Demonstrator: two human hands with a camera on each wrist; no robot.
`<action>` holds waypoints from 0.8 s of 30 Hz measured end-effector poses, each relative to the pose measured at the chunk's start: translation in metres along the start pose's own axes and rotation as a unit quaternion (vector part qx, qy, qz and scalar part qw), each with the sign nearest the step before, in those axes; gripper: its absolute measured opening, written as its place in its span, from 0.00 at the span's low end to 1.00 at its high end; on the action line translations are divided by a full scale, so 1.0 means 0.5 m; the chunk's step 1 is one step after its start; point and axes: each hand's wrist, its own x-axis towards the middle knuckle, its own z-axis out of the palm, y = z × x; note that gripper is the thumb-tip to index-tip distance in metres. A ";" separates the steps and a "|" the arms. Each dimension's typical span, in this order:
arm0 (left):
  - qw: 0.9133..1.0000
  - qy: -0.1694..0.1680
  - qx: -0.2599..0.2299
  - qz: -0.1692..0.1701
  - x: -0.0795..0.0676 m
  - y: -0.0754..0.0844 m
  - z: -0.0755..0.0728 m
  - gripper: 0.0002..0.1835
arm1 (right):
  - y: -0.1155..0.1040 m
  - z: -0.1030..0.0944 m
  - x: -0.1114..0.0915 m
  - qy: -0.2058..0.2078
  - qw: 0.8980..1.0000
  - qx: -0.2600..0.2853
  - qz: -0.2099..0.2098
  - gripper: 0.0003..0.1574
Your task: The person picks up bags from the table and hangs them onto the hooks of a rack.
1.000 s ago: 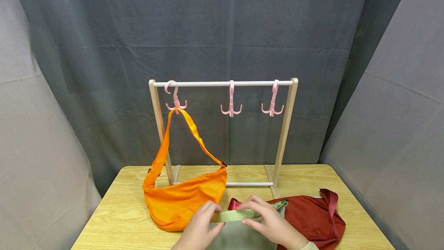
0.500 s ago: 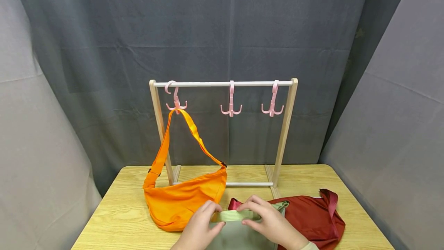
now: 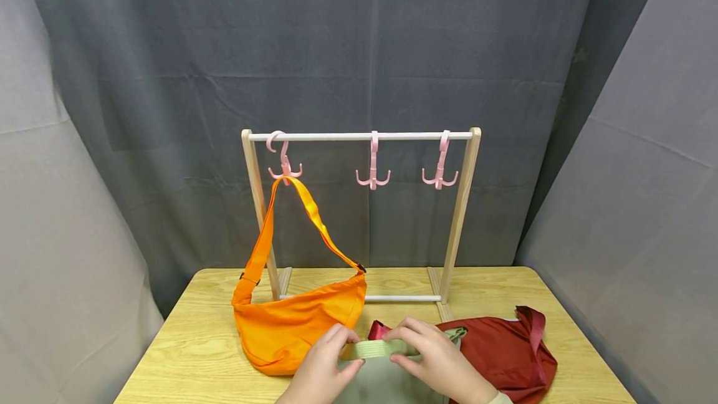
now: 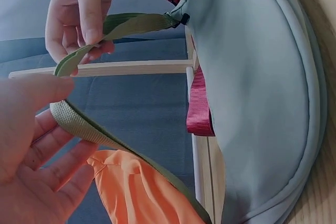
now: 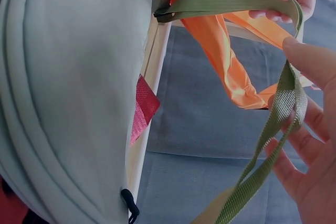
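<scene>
A grey-green shoulder bag (image 3: 387,382) is at the table's near side, partly below the head view's edge. My left hand (image 3: 325,363) pinches its light green strap (image 3: 378,349) between thumb and fingers. A short way to the right, my right hand (image 3: 437,360) pinches the same strap. In the left wrist view the strap (image 4: 86,124) loops up from the bag's two ends to both hands. The right wrist view shows the strap (image 5: 283,98) twisted below the right thumb, with the bag's curved body (image 5: 79,87) at the left.
An orange bag (image 3: 303,329) hangs by its strap from the left pink hook (image 3: 286,167) of a wooden rack (image 3: 462,217). Two more pink hooks, the middle one (image 3: 373,167) and the right one (image 3: 440,167), carry nothing. A dark red bag (image 3: 493,354) lies at the right.
</scene>
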 end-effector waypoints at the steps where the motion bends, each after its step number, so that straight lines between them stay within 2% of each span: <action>1: 1.000 -0.002 -0.002 -0.002 0.000 0.000 -0.001 0.17 | 0.000 0.000 0.000 0.001 1.000 -0.006 -0.002 0.26; 9: 1.000 -0.020 -0.015 -0.018 0.000 0.006 -0.007 0.16 | -0.002 0.003 0.000 0.004 1.000 -0.020 -0.006 0.33; 17: 1.000 -0.012 -0.015 -0.012 0.000 0.012 -0.009 0.16 | -0.008 0.000 0.001 0.020 0.998 -0.052 -0.009 0.31; 24: 0.999 -0.008 -0.023 -0.024 0.002 0.021 -0.015 0.16 | -0.019 -0.012 0.004 0.031 0.999 -0.023 0.005 0.30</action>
